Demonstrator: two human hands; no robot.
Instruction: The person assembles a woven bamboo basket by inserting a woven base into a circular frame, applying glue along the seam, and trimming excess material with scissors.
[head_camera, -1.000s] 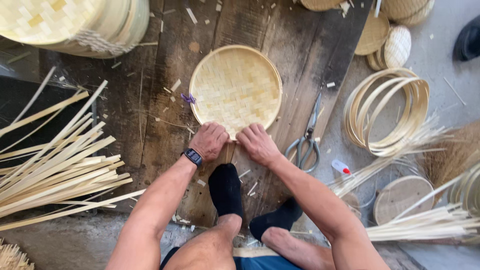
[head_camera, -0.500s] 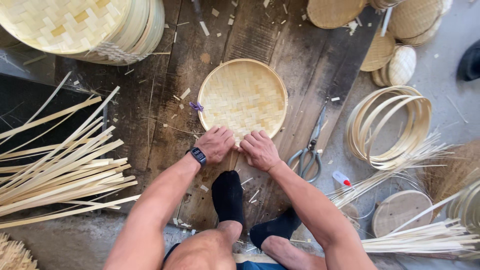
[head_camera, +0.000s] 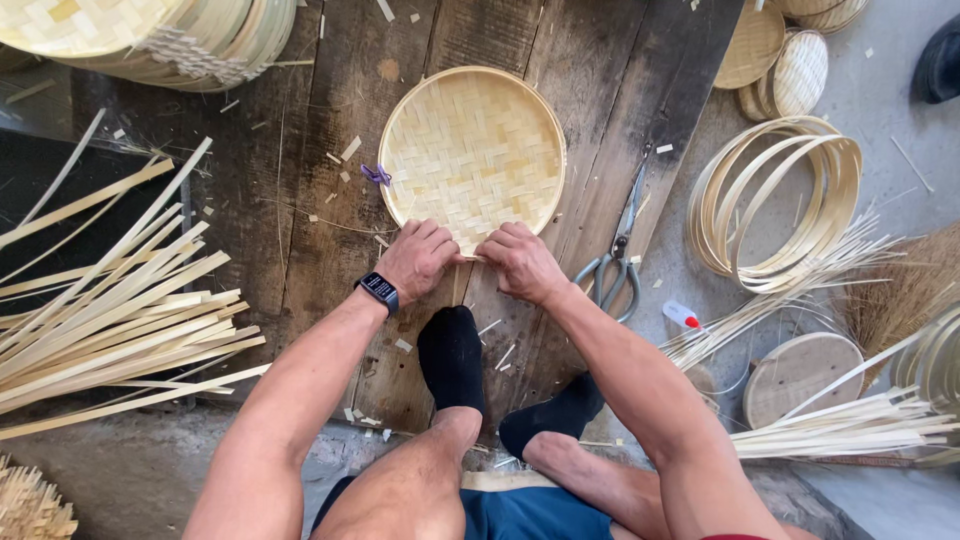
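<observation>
The round woven bamboo tray (head_camera: 472, 155) is laid flat, weave side up, so no real long axis; it's just beyond both hands. Its near rim is gripped by the left hand (head_camera: 418, 258) and right hand (head_camera: 520, 262), fingers curled. Scissors (head_camera: 615, 250) are lying right of the right hand.

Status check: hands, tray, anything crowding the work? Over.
Left hand and right hand both gripping near rim of round woven tray. Tray flat on dark planks. Scissors lie right of it, clear.

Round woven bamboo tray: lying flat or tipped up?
Flat. The round woven bamboo tray lies on the dark wooden boards, hollow side up, both hands at its near rim.
</observation>
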